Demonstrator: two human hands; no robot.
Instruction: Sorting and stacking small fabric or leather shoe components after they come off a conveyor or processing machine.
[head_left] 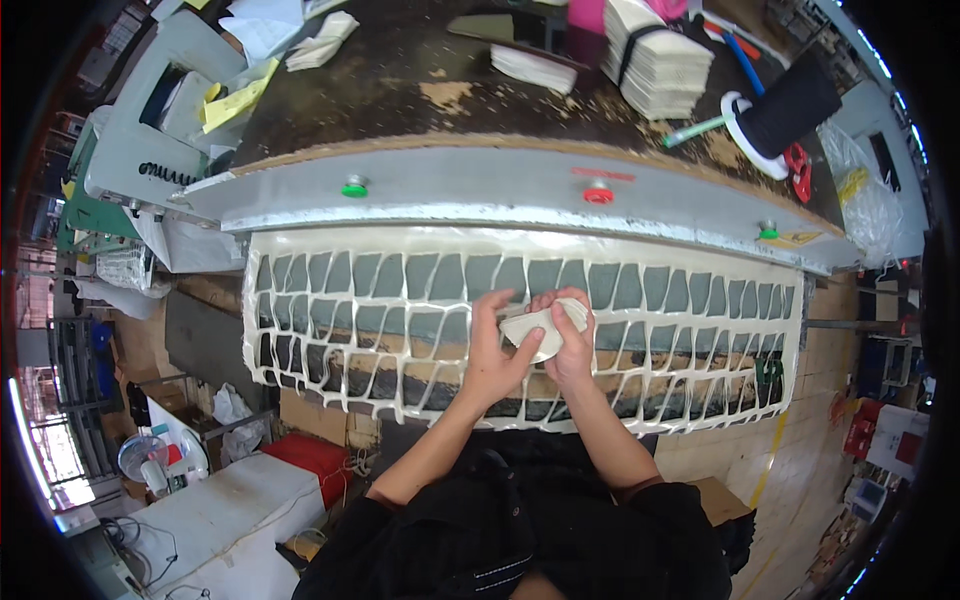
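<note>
A small stack of cream cut pieces (528,326) is held up in front of me between both hands. My right hand (572,350) is closed around its right side, with the thumb lying over the top piece. At the stack's left end is my left hand (490,352), its thumb pressed on the pieces and its fingers bent up behind. Beneath my hands spreads a cream sheet (560,240) cut into a lattice, with several rows of holes. Grey and brown surfaces show through these holes.
Beyond the sheet runs a grey metal beam (460,188) with green and red push buttons. On the worn dark top (380,105) above it lie a strapped stack of cream pieces (655,70), a black spool (795,105) and papers. A white-topped table (235,500) stands lower left.
</note>
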